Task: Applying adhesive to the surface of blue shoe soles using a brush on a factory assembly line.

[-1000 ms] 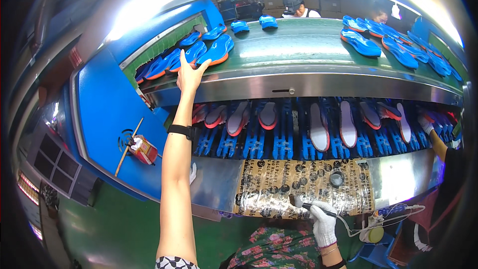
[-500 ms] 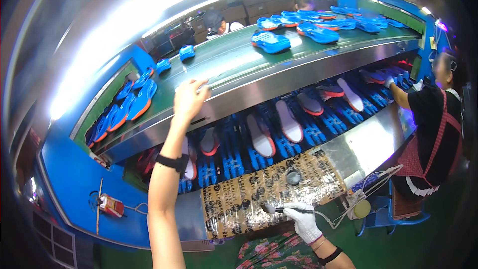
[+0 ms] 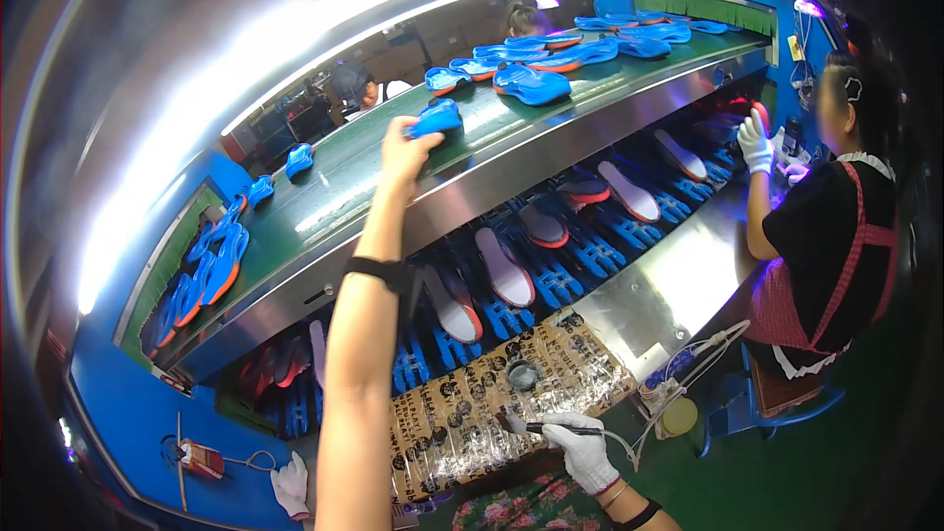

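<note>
My bare left hand (image 3: 405,149) reaches over the upper conveyor, its fingers closed on the near end of a blue shoe sole (image 3: 438,117). My right hand (image 3: 584,450), in a white knit glove, grips a slim black-handled brush (image 3: 560,429) with a pale cord or tube running from its rear end. The brush's dark tip points left, above the tape-covered board (image 3: 457,447). Just beyond the tip stands a small round dark pot (image 3: 522,375) with grey contents.
Blue soles (image 3: 531,85) with orange edges ride the green belt (image 3: 359,172). Below, pale-topped soles (image 3: 504,265) lie on blue racks. At right, a co-worker in a checked apron (image 3: 865,236) lifts a gloved hand. A white glove (image 3: 291,487), possibly worn, shows at lower left.
My left hand has moved right along the belt and closed on a blue sole. The view has shifted right. The co-worker's gloved hand has risen from the lower line, holding something red.
</note>
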The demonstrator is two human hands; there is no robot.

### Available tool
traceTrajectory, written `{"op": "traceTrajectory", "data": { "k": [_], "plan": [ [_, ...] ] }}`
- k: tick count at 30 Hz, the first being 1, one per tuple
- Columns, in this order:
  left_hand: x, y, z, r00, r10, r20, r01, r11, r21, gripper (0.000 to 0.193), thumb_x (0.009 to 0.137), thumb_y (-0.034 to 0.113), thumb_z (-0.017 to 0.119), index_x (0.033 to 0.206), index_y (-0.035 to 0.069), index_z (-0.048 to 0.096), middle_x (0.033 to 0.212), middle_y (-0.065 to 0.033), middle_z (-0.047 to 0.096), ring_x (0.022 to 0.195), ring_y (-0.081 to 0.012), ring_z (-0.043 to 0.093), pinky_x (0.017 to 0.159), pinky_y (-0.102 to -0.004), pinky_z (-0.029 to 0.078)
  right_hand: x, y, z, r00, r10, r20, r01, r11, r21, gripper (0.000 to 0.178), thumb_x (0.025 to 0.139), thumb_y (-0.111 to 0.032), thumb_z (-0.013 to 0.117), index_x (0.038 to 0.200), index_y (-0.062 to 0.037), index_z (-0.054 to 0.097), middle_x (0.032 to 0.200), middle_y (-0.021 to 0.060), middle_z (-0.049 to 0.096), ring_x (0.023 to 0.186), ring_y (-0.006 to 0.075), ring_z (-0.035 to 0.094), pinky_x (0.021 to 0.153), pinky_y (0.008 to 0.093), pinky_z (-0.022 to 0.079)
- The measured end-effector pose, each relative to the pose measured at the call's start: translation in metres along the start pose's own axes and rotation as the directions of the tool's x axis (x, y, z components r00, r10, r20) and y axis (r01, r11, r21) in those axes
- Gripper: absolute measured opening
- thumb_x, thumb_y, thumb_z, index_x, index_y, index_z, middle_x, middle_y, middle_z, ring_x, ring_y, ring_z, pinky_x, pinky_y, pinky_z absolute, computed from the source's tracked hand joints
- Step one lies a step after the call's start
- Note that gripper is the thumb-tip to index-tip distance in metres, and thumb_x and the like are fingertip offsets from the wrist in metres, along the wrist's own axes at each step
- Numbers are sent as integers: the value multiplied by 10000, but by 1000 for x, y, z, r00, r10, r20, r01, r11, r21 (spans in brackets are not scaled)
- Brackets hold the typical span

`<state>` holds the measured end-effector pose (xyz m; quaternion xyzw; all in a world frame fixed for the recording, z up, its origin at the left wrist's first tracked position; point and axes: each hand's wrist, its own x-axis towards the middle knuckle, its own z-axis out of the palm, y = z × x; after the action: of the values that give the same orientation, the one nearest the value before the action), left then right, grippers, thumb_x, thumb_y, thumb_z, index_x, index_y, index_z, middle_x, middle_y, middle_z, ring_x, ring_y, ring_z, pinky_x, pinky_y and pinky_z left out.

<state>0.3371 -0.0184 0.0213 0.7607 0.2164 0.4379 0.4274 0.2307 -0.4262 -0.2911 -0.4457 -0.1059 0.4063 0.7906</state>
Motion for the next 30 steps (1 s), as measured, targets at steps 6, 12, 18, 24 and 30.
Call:
{"op": "traceTrajectory", "data": {
  "k": [6, 12, 18, 24, 30],
  "plan": [
    [-80, 6, -121, 986, -16, -168, -109, 699, -707, 237, 898, 163, 678, 1112, 90, 606, 1150, -99, 589, 1120, -309, 579, 990, -512, 489, -6, -6, 3, 999, -14, 32, 12, 999, 50, 169, 886, -2, 707, 1048, 35, 734, 830, 50, 711, 697, 99, 615, 643, 231, 487],
    [-225, -23, -248, 948, 88, -305, -223, 868, -444, 163, 1000, 136, 586, 1147, 67, 596, 1129, -62, 611, 1090, -172, 597, 961, -369, 500, -5, -1, 17, 997, -12, 78, 8, 999, 50, 171, 888, 9, 700, 1054, 38, 733, 896, 74, 733, 735, 103, 634, 666, 229, 500],
    [-306, -46, -222, 924, -185, -334, 4, 879, -476, 702, 797, -18, 741, 1426, 41, 436, 1309, -116, 556, 1180, -249, 588, 1017, -406, 495, -11, -8, 39, 989, -58, 134, 50, 997, 66, 185, 902, 6, 689, 1079, 41, 728, 992, 82, 743, 876, 117, 681, 803, 237, 538],
    [-384, -125, -208, 828, -561, 4, 367, 536, -760, 422, 870, 218, 684, 1213, -12, 600, 1038, -138, 681, 950, -273, 681, 887, -410, 563, -25, -43, 73, 980, -84, 178, 82, 996, 22, 156, 910, 19, 661, 1049, 21, 733, 984, 66, 737, 837, 96, 653, 758, 239, 516],
    [-492, -123, -105, 703, -614, 361, 626, 292, -723, 682, 813, 161, 671, 1412, -85, 459, 1296, -256, 618, 1182, -379, 624, 1062, -481, 483, -28, -52, 115, 933, -233, 275, 291, 938, -191, 161, 894, -2, 698, 1050, 6, 736, 957, 27, 727, 787, 55, 609, 696, 224, 492]
  ]
}}
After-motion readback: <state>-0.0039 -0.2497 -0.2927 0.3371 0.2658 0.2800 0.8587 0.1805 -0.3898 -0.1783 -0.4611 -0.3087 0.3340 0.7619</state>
